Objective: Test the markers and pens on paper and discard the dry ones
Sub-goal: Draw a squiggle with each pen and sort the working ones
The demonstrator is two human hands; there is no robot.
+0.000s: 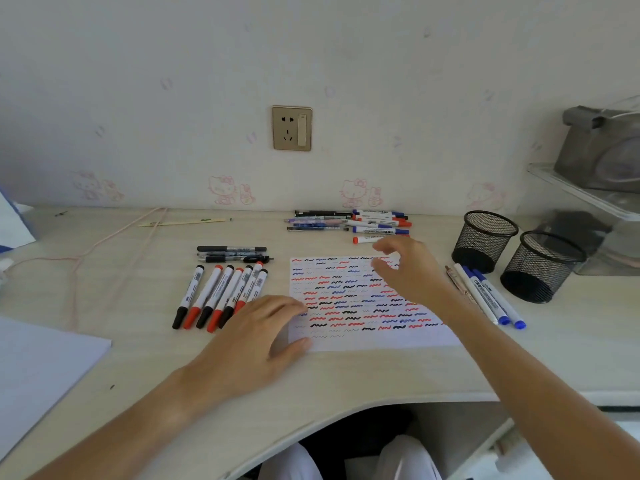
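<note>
A white test sheet [349, 341] covered in red, blue and black squiggles lies at the desk's middle. My left hand [256, 341] rests flat on its left edge, fingers spread. My right hand [408, 271] hovers over the sheet's upper right with fingers loosely bent and nothing in it, just below a red-capped marker [363, 239]. Behind that marker lies a pile of pens and markers [349, 222]. Left of the sheet sits a row of several black and red markers [218, 296] with black pens [235, 254] above it. Two blue markers [491, 296] and a pinkish pen lie to the right.
Two black mesh pen cups [485, 240] [542, 266] stand at the right. A stack of white paper [38, 368] lies at the left front. A pink cord [79, 261] and a ruler [183, 222] lie at the back left. A shelf with a grey bag [602, 150] is at the far right.
</note>
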